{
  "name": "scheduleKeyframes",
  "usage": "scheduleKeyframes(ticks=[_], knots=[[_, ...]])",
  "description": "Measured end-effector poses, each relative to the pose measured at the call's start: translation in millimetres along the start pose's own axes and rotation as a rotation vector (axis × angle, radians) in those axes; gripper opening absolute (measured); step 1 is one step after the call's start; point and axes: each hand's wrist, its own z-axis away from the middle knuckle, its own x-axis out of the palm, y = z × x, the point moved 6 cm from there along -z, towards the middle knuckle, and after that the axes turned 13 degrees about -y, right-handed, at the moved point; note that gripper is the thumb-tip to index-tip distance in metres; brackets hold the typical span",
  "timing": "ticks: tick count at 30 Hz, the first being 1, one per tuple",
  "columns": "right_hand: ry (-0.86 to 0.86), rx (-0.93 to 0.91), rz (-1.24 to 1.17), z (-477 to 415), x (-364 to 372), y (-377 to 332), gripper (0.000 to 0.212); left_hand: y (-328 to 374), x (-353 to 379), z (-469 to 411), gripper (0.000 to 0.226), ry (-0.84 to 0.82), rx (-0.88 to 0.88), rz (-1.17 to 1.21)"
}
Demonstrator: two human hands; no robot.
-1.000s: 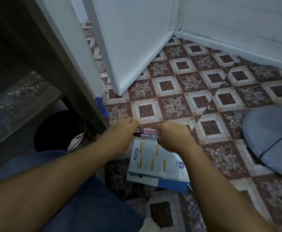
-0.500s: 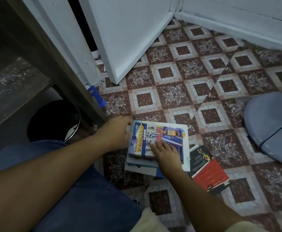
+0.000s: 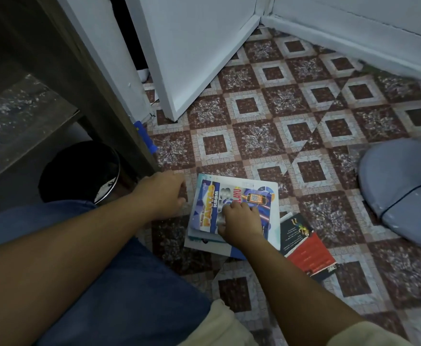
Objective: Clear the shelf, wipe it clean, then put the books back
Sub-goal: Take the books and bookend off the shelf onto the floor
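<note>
Pressed palm-down on the top book [image 3: 205,211] of the pile, the right hand [image 3: 239,222] has its fingers [image 3: 229,208] slightly bent and close together. They lie on the cover and are not wrapped round any edge. The left hand [image 3: 163,193] sits just beside the pile's left edge with its back turned up and its fingers loosely curled, holding nothing. Whether it touches the books cannot be told. Both forearms reach forward and down from the bottom of the view, the left one crossing a knee in blue cloth.

Four books show, all on the patterned floor [image 3: 254,136]. Three are stacked: the bright blue and yellow one on top, a teal-edged one under it, and a white and blue one at the bottom. One red and black book [image 3: 306,250] lies to the right, its corner tucked under the pile.

One dark wooden shelf [image 3: 29,113] stands to the left. One round black bin [image 3: 79,171] sits beneath it, near the left hand. One grey cushion [image 3: 404,191] lies well apart on the right, and one white door [image 3: 192,58] stands open beyond.
</note>
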Motion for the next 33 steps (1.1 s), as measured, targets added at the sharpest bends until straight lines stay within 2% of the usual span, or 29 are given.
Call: scheduleKeyframes(ticks=[3,6,9,14,19,26,33], knots=[[0.081,0.005,-0.036,3.0,-39.9,-10.3,0.041,-9.0,-11.6,8.5,0.034,0.021,-0.016,-0.052],[0.203,-0.058,-0.05,10.8,-90.3,-31.9,0.037,-23.0,-30.5,28.9,0.026,0.152,-0.019,-0.094],[0.329,-0.146,-0.053,26.4,-142.7,-60.5,0.032,-41.1,-48.1,54.6,0.029,0.271,-0.053,-0.145],[0.442,-0.342,0.006,67.5,-221.8,-135.3,0.032,-94.4,-70.6,119.0,0.032,0.401,-0.197,-0.063],[0.557,-0.504,0.103,105.4,-266.0,-218.4,0.032,-153.7,-78.5,198.9,0.033,0.606,-0.397,0.048],[0.518,-0.737,0.193,141.7,-281.2,-356.7,0.034,-248.8,-53.7,321.7,0.032,0.848,-0.639,0.283],[0.46,-0.941,0.221,175.0,-266.8,-497.2,0.032,-333.9,7.1,433.7,0.032,1.082,-0.923,0.427]])
